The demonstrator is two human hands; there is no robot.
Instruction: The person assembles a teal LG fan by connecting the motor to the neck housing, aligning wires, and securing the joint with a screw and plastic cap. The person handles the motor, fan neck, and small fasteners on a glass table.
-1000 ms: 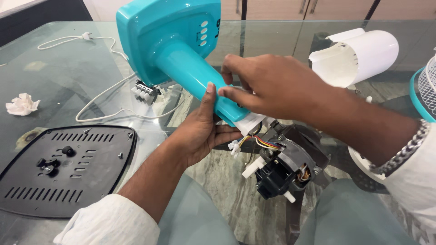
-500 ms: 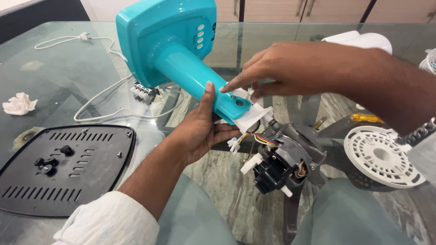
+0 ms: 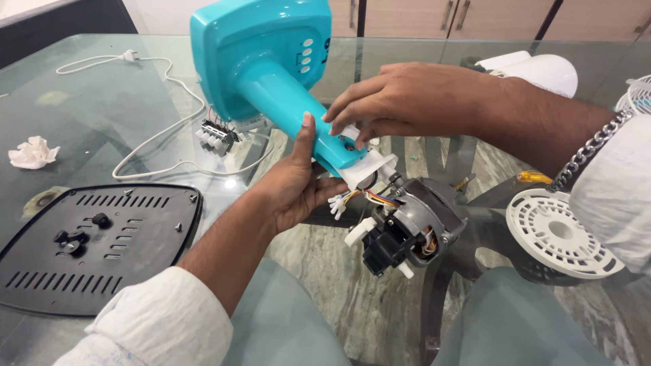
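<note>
Glass table [image 3: 102, 115] filling the frame, teal fan stand [image 3: 271, 74] tilted at upper centre, black base plate [image 3: 95, 247] lower left, motor [image 3: 413, 227] (wires showing) at centre, left hand [image 3: 298, 183] cupping the stand's neck, right hand [image 3: 400, 102] fingertips pressed on its white end.

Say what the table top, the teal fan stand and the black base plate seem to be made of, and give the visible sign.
Table top: glass; see-through, reflective. Fan stand: probably moulded plastic; smooth, glossy teal. Base plate: likely matt plastic; moulded vent slots.
</note>
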